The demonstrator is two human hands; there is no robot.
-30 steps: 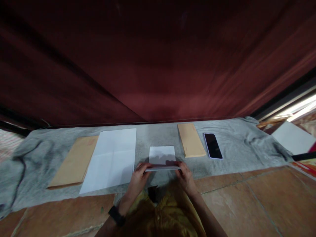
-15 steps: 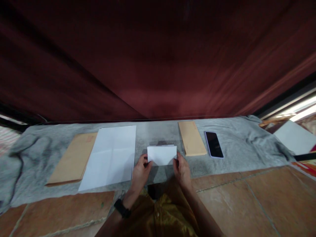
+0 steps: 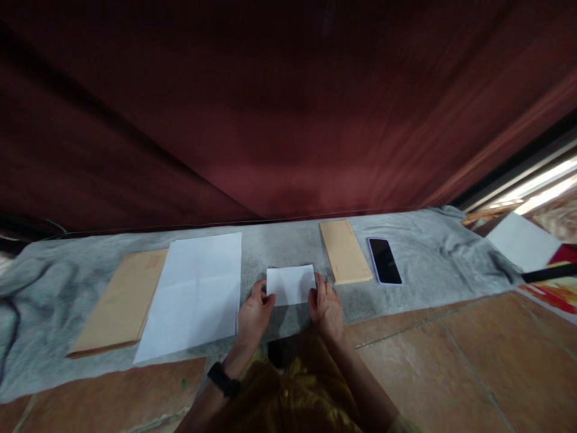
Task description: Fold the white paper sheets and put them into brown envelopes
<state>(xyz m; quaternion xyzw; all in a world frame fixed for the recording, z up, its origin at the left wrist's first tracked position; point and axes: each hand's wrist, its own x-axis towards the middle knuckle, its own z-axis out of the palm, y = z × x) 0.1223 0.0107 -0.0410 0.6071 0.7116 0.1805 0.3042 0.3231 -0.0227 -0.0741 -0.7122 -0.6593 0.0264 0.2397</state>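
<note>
In the head view, the left hand [image 3: 255, 314] and the right hand [image 3: 326, 309] hold a small white rectangular piece of paper [image 3: 291, 285] between them, the left with thumb and fingers gathered at its left edge, the right closed in the same way at its right edge. The paper sits in front of the person's body, near the front edge of a long grey fabric cover [image 3: 428, 258]; whether it rests flat or is lifted slightly cannot be told, nor whether it is folded or several layers thick. The step in hand looks like squaring or steadying this paper, and the next move seems to call for a light, even grip at both ends so that its edges stay level. To the left lie large white rectangular paper sheets [image 3: 193, 288], overlapping the edge of flat brown paper envelopes [image 3: 118, 300]. Just beyond the right hand lies a narrow tan paper envelope stack [image 3: 346, 252], and beside it a black-screened phone with a pale purple rim [image 3: 384, 261].
</note>
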